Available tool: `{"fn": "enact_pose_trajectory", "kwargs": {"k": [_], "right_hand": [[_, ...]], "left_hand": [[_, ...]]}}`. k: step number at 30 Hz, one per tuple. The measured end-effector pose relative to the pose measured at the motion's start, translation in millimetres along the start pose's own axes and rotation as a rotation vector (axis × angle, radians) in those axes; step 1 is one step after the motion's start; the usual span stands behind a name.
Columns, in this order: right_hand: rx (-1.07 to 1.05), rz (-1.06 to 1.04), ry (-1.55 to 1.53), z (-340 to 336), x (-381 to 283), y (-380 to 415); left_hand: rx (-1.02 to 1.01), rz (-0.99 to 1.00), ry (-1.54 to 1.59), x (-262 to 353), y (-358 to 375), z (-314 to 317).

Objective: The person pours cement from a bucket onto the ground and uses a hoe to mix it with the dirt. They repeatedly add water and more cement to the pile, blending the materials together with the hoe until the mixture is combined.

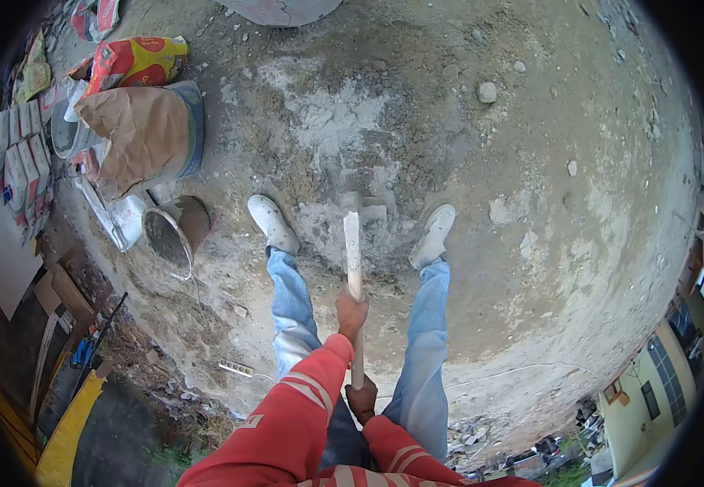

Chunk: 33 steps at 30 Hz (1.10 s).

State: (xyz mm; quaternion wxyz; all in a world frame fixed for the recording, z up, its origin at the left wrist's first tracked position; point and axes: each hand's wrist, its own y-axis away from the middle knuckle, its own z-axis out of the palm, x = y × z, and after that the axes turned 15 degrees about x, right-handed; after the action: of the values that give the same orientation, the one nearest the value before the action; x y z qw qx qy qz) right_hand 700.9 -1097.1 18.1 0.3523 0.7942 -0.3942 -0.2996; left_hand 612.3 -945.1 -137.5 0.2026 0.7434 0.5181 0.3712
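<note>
My left hand (352, 315) is wrapped round the middle of a long-handled tool (354, 260). Lower down, close to my body, my right hand (361, 399) grips the end of the same handle. The handle is pale wood and points away from me between my feet. Its dusty grey head is down at the ground, against light grey powdery material (340, 118) and crumbled dirt; whether it is a hoe or a hammer I cannot make out. A white shoe stands on each side of the tool's head.
Left of my feet lies a dirty bucket (177, 230). Beyond it are a brown paper sack (141, 134), a red and yellow bag (141, 61) and stacked packs (19, 158). A power strip (236, 368) lies nearer me. Stones (487, 92) dot the ground at right.
</note>
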Motion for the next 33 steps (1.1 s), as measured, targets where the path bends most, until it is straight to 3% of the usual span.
{"fn": "enact_pose_trajectory", "kwargs": {"k": [4,7,9,10,12,15,17,20,21,24,25,26,28,29,31,33], "right_hand": [[0.028,-0.208,-0.03,-14.9,-60.3,-42.8],[0.154,-0.515,0.03,-48.9,-144.4,-67.1],[0.177,-0.696,0.012,-62.1,-161.1,-89.1],[0.162,-0.748,0.0,-76.1,-185.9,-85.8],[-0.008,-0.306,-0.13,-95.8,-229.1,-69.7],[-0.153,-0.16,-0.103,-113.2,-272.9,-53.6],[-0.259,0.1,-0.199,-111.4,-283.8,-55.4],[-0.173,0.199,-0.16,-83.6,-290.0,-82.3],[-0.165,0.183,-0.155,-72.9,-294.8,-85.3],[-0.2,0.167,0.147,-42.6,-308.4,-85.5],[-0.18,0.168,0.177,-37.3,-314.7,-84.7],[-0.181,0.177,0.186,-33.5,-321.8,-86.7],[-0.128,0.204,0.227,-21.6,-340.2,-83.0],[-0.112,0.208,0.229,-18.7,-346.0,-78.3],[-0.138,0.148,0.306,-13.0,-347.1,-83.2],[-0.058,0.069,0.484,-13.5,-335.3,-97.4]], "left_hand": [[0.062,0.133,0.222,87.0,-35.5,-25.4],[-0.024,0.141,0.428,185.1,-47.9,-77.9],[-0.025,0.122,0.557,201.5,-55.9,-116.1],[-0.114,0.064,0.672,189.7,-63.9,-128.7],[-0.195,-0.136,0.832,150.3,-89.4,-162.1],[-0.01,-0.603,1.153,27.8,-159.5,-208.0],[0.12,-0.853,1.415,-63.2,-207.2,-248.3],[0.376,-1.048,1.683,-161.3,-279.0,-302.1],[0.366,-1.049,1.701,-177.1,-301.7,-314.3],[0.477,-1.388,1.864,-204.3,-365.7,-359.8],[0.488,-1.376,1.879,-220.1,-387.0,-367.0],[0.475,-1.241,1.954,-246.8,-410.4,-361.3],[0.493,-1.071,2.042,-337.7,-463.0,-310.4],[0.478,-1.087,2.04,-345.8,-455.4,-313.9],[0.697,-0.956,2.002,-332.3,-440.6,-325.1],[0.815,-1.099,1.741,-280.2,-407.6,-377.0]]}}
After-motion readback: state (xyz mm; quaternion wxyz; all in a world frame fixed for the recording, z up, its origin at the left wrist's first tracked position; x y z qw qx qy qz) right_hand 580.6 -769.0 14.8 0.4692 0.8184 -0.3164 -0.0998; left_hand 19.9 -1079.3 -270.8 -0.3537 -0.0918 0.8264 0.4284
